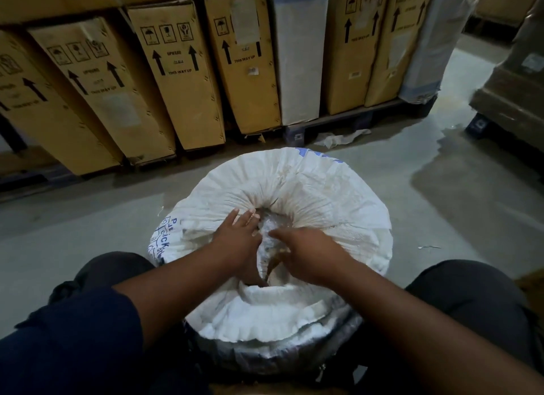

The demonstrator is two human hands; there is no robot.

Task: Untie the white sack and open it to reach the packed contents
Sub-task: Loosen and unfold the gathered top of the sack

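Two bare hands worked at the mouth of the white sack (pixel 294 194), which stood upright on the grey concrete floor (pixel 73 218) between the person's knees. The sack's woven top was gathered in radiating pleats around a small opening at its centre, and crinkled clear plastic (pixel 269 232) showed inside that opening. Blue lettering ran down the sack's left flank, too creased to read in full.

The left hand (pixel 237 241) lay palm down on the near-left edge of the opening, its grip spread, fingers fanned over the pleated cloth with the fingertips at the rim of the hole. The right hand (pixel 306 256) reached in from the near-right side; its fingers curled down into the opening, so whether that grip pinched the cloth or the plastic could not be told. The two hands sat just beside each other, with the opening between them. Dark blue sleeves (pixel 88 335) covered the upper arms, and dark trousers covered both knees.

Beyond the sack, a row of tall cardboard boxes (pixel 176 79) printed with black arrows and "THIS WAY UP" leaned against one another on a dark pallet (pixel 338 123). A white wrapped package (pixel 297 58) stood among them. A crumpled scrap of white paper (pixel 341 138) lay on the floor near the pallet's edge, and a wet patch (pixel 459 147) glistened on the floor to the right
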